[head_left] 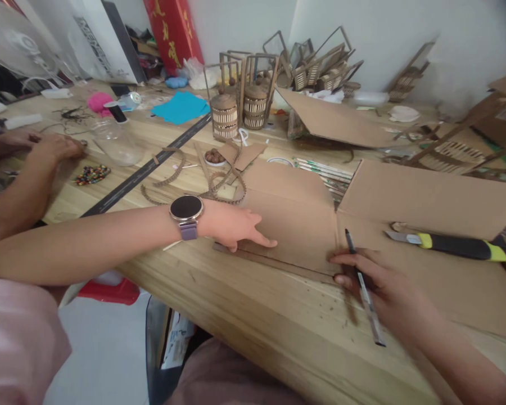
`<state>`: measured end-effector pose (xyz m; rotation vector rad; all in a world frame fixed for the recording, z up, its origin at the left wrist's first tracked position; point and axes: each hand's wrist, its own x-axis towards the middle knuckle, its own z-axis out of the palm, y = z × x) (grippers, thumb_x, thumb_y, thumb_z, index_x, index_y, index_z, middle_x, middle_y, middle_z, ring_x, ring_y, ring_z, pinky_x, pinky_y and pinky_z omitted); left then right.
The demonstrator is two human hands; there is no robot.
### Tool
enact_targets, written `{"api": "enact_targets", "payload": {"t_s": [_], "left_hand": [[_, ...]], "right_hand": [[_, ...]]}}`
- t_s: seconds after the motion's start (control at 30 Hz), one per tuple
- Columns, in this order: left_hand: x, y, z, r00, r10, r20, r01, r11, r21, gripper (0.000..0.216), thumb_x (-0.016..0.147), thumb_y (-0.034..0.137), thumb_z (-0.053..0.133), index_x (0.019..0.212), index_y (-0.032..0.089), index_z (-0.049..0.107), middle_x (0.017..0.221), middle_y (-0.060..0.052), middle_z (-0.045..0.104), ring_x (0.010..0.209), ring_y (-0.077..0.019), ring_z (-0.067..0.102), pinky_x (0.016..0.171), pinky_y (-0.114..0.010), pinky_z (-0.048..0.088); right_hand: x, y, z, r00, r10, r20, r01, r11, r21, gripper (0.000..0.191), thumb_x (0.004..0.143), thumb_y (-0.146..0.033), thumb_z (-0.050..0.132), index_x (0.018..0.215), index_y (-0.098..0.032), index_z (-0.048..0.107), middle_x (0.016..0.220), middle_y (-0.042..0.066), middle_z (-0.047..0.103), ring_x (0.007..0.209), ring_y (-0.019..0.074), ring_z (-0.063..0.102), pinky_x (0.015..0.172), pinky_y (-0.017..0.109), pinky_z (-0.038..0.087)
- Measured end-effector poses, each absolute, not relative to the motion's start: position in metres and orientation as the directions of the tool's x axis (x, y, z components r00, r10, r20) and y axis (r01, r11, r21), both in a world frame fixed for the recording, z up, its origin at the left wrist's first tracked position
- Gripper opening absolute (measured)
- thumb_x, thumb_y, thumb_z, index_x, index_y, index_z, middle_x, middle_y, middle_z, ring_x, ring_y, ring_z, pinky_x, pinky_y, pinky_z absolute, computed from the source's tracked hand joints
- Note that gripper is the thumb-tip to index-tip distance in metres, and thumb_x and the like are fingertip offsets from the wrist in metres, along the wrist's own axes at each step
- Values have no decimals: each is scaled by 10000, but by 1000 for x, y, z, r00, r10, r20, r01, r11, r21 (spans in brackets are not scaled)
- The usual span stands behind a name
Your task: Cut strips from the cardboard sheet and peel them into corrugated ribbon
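Observation:
My left hand (236, 225), with a watch (186, 209) on the wrist, rests on a brown cardboard sheet (295, 225). Its fingers are apart, one stretched to the right, and nothing is in them. A slim black pen (365, 292) is held in my right hand (379, 281), which is at the sheet's right end; the fingertips touch its lower corner. A narrow cardboard strip (278, 264) lies along the sheet's near edge. Right of my right hand, a black and yellow utility knife (459, 246), blade out, lies on another folded cardboard piece (430, 281).
Another person's hands (54, 146) are at the left, near colourful beads (91, 175) and a clear jar (118, 143). Behind the sheet stand bamboo lanterns (225, 115). A black ruler-like strip (147, 169), a dish of brown beads (215, 157) and curled bamboo strips lie on the table.

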<state>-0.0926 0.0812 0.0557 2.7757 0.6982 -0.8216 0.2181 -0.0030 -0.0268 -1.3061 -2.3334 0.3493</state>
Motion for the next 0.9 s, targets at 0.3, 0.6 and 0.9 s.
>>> {"api": "enact_targets", "payload": {"t_s": [0.3,0.6,0.9], "left_hand": [[-90,76,63,684,378,-624,455,-890,-40,784,897,227,589,1529,460,188,1117,-65,507,896,-221,528,734,-278,405],[-90,76,62,690,385,-612,473,-881,-21,778,885,213,597,1523,456,224,1111,-64,520,881,-221,541,723,-274,398],[-91,77,61,686,368,-628,442,-896,-42,785,898,210,571,1538,447,183,1116,-70,496,845,-216,551,689,-282,397]], "right_hand": [[215,-3,-25,-415,893,173,754,444,-484,253,889,-427,569,988,-240,708,946,112,692,867,265,655,720,431,560],[216,-3,-24,-410,894,180,756,443,-482,282,891,-466,558,990,-249,708,919,103,688,852,261,656,712,409,552],[216,-2,-27,-391,906,165,756,418,-504,289,877,-488,562,979,-264,712,939,102,693,870,266,658,722,409,551]]}}
